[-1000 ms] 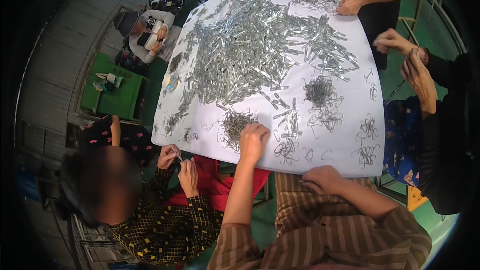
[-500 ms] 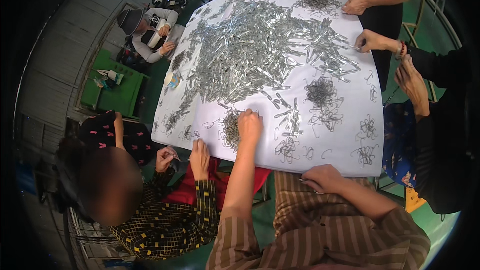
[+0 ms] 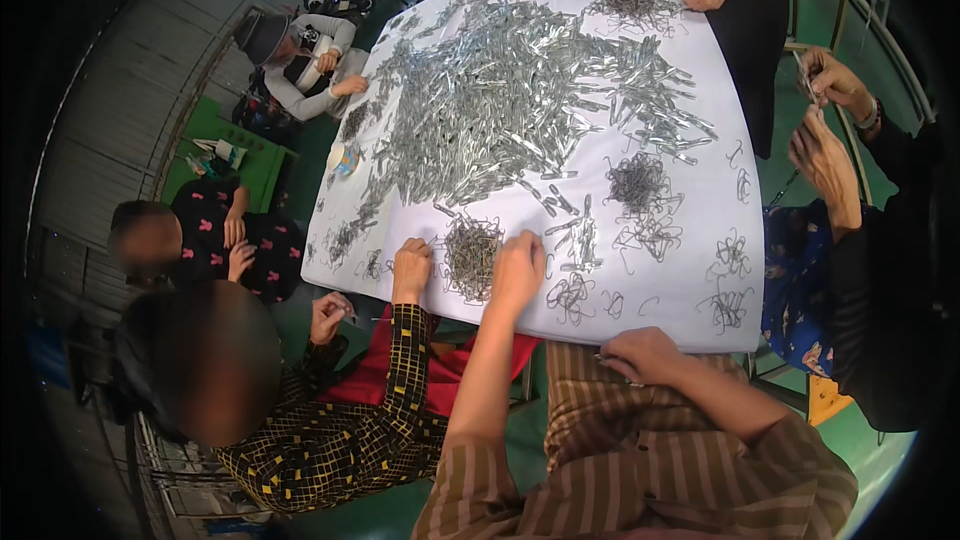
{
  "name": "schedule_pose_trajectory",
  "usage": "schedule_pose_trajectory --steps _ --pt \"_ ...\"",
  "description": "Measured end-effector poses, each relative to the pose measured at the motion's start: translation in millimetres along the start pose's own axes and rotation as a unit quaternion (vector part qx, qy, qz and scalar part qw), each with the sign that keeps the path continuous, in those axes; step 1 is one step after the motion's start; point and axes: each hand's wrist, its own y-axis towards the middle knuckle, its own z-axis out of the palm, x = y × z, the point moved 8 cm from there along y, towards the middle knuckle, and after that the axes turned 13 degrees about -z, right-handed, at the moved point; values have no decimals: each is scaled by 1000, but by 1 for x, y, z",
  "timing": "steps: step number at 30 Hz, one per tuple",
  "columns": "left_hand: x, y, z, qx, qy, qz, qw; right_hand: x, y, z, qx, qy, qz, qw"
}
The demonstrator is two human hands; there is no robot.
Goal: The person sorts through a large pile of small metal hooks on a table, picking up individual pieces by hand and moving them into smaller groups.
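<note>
My left hand (image 3: 518,270) hovers or rests over the white table between a dense pile of bent wire hooks (image 3: 472,258) and a small group of shiny narrow metal strips (image 3: 582,242). Its fingers are curled together, and whatever they pinch is hidden. My right hand (image 3: 650,355) lies at the table's near edge, above my lap, with its fingers closed around a small metal piece (image 3: 622,370) whose end sticks out to the left. Loose wire hooks (image 3: 572,297) lie on the cloth between my hands.
A broad heap of shiny metal strips (image 3: 490,100) covers the middle of the table (image 3: 690,330). More wire hooks (image 3: 640,182) lie to the right. A paper cup (image 3: 345,159) stands at the left edge. Co-workers sit all around; one left-hand neighbour's hand (image 3: 412,268) touches the table near my pile.
My left hand has moved right, off the wire pile toward the strips. The left neighbour's hand has reached onto the table; a person at right has drawn a hand back. My right hand stays put.
</note>
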Motion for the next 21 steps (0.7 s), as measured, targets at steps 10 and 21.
schedule_pose_trajectory --steps 10,21 --pt "2 -90 -18 -19 -334 -90 938 0 1 -1 -13 3 9 1000" --pt "-21 -149 19 132 -570 -164 795 0 9 -5 -27 23 86 996"
